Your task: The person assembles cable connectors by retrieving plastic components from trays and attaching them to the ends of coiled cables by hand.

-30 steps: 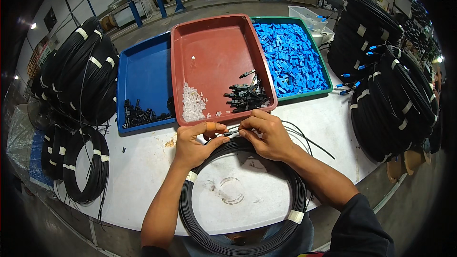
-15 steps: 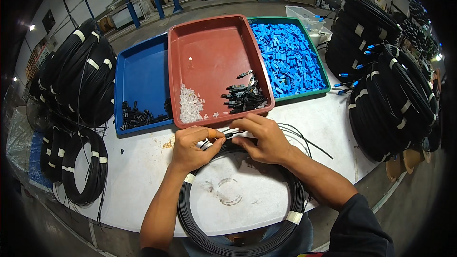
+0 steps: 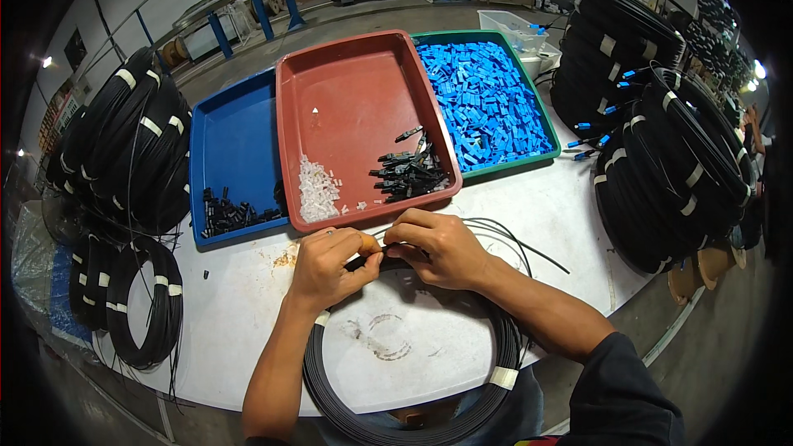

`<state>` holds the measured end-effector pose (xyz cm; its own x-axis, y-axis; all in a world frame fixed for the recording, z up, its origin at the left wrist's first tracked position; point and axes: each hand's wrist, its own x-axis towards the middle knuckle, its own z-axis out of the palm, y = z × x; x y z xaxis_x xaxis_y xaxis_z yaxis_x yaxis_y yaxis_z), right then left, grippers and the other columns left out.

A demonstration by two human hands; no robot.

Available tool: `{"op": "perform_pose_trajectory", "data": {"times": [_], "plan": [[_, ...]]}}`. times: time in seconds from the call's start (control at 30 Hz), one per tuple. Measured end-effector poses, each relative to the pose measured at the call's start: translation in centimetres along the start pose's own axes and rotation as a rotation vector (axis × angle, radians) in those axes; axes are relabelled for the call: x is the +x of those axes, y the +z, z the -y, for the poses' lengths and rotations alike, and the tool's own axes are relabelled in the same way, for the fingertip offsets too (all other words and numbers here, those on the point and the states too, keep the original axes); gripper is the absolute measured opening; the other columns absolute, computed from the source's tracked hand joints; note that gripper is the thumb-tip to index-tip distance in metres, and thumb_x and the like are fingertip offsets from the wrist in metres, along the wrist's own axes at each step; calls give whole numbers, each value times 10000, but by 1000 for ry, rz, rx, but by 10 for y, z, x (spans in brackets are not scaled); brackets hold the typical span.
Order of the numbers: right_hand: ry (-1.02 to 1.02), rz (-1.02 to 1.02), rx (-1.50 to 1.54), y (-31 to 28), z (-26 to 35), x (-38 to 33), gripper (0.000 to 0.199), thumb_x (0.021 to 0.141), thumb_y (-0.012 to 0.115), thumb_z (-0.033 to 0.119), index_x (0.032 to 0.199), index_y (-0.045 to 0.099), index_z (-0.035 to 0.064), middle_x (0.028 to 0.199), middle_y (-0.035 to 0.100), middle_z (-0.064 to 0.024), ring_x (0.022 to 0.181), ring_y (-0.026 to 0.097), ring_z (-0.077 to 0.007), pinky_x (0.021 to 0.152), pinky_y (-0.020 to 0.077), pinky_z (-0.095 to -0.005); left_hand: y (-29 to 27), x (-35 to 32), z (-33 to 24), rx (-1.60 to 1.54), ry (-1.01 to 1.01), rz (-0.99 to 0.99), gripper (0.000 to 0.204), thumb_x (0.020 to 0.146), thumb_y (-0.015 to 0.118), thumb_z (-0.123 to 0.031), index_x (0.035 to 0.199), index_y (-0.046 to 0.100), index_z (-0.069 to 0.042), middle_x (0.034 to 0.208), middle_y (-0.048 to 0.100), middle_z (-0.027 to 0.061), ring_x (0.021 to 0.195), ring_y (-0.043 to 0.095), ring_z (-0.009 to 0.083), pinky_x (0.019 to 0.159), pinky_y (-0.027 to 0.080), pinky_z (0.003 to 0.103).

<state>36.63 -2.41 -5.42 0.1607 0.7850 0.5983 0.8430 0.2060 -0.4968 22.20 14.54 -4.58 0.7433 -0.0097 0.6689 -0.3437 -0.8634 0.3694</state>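
Observation:
A large coil of black cable (image 3: 318,376), bound with white tape, lies in front of me at the table's near edge. At its far side, my left hand (image 3: 333,266) is closed around black cable, thumb and forefinger pinched near the tip. An orange band wraps its forefinger. Right beside it, my right hand (image 3: 439,249) grips the same cable with bent fingers, and the fingertips of both hands nearly meet. What lies between the fingertips is mostly covered. A loose cable end (image 3: 545,259) sticks out to the right, past my right hand.
Beyond my hands, a red tray (image 3: 347,91) holds clear pieces and black connectors (image 3: 413,173). A blue tray (image 3: 235,140) with small black parts and a green tray (image 3: 549,140) of blue connectors (image 3: 487,103) flank it. Cable coils (image 3: 124,149) rise left; more coils (image 3: 673,173) rise right.
My right hand has moved left and closed in on my left hand, its fingers now curled. The dark piece seen between the fingertips is now mostly covered. The whole view has shifted slightly.

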Motion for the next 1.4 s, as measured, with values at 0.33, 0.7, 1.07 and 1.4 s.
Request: {"op": "perform_pose_trajectory", "data": {"times": [0.33, 0.7, 1.07, 1.4], "plan": [[-55, 26, -26, -1, 0, -4, 208, 775, 725, 74, 982, 716, 90, 960, 639, -74, 765, 678, -279, 643, 548, -390, -7, 6, 5, -293, -388, -85, 173, 836, 675, -75, 980, 713, 12, 960, 732, 159, 869, 710, 334, 827, 560, 377], [-68, 82, -5, -3, 1, -5, 172, 758, 717, 132, 910, 665, 69, 953, 605, -106, 756, 653, -325, 656, 534, -436, 48, 116, 47, 239, -140, 542, 478, 877, 740, -278, 1338, 630, -225, 1567, 401, 135, 1413, 418, 348, 1094, 382, 571], [-73, 101, -28, -3, -3, -5, 273, 734, 736, 130, 995, 674, 84, 956, 609, -77, 748, 656, -287, 626, 538, -404, 66, 169, 132, 480, 224, 480, 441, 791, 759, -145, 1215, 639, -137, 1428, 489, 162, 1250, 541, 365, 982, 473, 477], [-55, 82, -43, -6, -4, -6, 249, 735, 729, 111, 979, 687, 83, 941, 627, -72, 729, 653, -273, 608, 532, -396, 45, 152, 96, 97, 261, 444, 283, 821, 733, -96, 1100, 704, -57, 1147, 672, 139, 1133, 616, 359, 959, 512, 437]]}}
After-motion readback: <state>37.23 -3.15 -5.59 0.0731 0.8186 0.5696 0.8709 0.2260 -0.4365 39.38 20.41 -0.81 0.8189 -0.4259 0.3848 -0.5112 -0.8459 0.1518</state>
